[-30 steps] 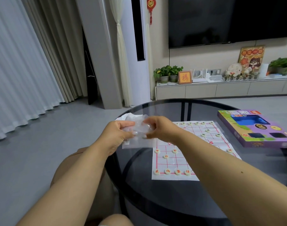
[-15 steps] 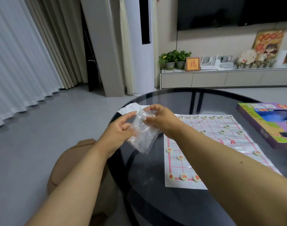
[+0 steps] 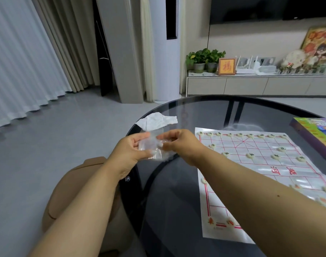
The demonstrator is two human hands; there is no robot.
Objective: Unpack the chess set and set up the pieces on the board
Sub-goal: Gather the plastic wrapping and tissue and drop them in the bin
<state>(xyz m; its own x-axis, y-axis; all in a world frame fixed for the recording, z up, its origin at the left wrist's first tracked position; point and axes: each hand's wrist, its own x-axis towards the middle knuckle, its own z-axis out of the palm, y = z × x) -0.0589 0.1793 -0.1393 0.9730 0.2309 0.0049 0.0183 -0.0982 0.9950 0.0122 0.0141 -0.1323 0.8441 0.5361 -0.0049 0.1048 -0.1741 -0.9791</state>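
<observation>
A small clear plastic bag (image 3: pixel 152 148) is held between both hands over the left edge of the round glass table (image 3: pixel 177 191). My left hand (image 3: pixel 129 152) grips its left side with thumb and fingers. My right hand (image 3: pixel 179 143) pinches its right side. Whether the bag holds any pieces cannot be told. The white paper board (image 3: pixel 260 175) with red grid lines lies flat to the right. Round cream pieces (image 3: pixel 250 155) stand along its far rows, and others with red characters (image 3: pixel 211 221) along the near rows, partly hidden by my right forearm.
A crumpled white tissue (image 3: pixel 156 121) lies on the table's far left edge. The purple game box (image 3: pixel 317 132) sits at the right edge of view. A tan stool (image 3: pixel 69 197) stands under my left arm. Beyond are a TV cabinet (image 3: pixel 260 84) and grey floor.
The view has swung left and down, so the board sits further right. The bag, hanging stretched half a second ago, is now bunched closer between both hands.
</observation>
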